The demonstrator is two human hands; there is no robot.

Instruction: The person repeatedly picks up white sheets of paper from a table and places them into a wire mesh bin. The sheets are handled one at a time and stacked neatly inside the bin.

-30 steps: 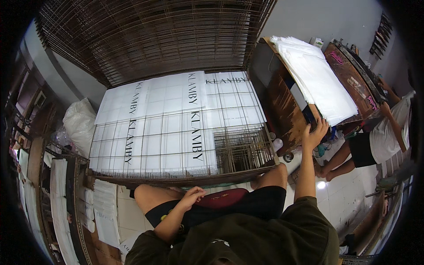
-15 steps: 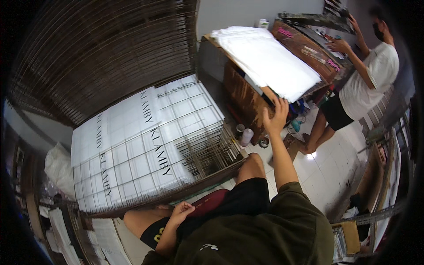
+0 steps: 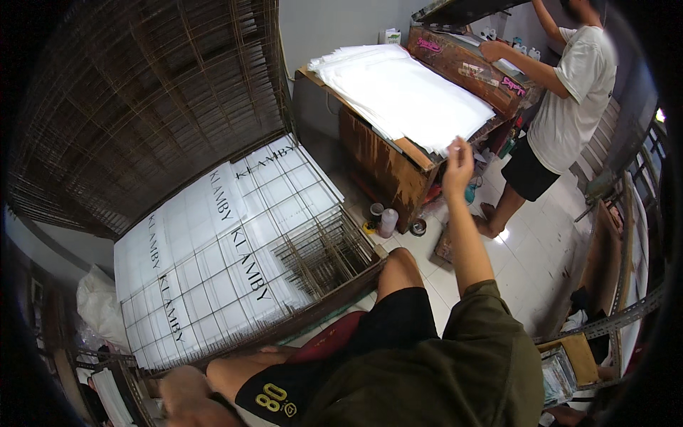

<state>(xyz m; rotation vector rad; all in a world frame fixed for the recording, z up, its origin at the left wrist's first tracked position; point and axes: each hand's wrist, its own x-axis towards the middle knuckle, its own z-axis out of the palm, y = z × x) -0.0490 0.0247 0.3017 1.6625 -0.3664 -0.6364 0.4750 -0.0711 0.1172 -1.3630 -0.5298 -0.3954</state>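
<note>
My right hand [image 3: 459, 165] reaches up to the near right corner of a thick stack of white sheets [image 3: 405, 92]. Its fingers are pinched together at that corner, on the edge of a sheet. The stack lies on a worn brown wooden table [image 3: 376, 158], its edges slightly uneven. At the lower left, my left hand [image 3: 188, 395] is smeared by motion beside my knee, and its fingers cannot be made out. In front of me, white sheets with black lettering [image 3: 203, 235] lie on the wire grids of a drying rack [image 3: 334, 249].
Raised wire grids [image 3: 149, 99] lean over the rack's far side. A pale bottle [image 3: 388, 223] and a small tin [image 3: 417, 227] stand on the floor by the table. At the far right, a co-worker in a white shirt [image 3: 580, 92] handles a raised frame [image 3: 469, 16].
My right hand has gone from spread fingers to a pinch at the stack's corner. My left hand has dropped left and down from my lap. The co-worker's frame is higher; my view has shifted.
</note>
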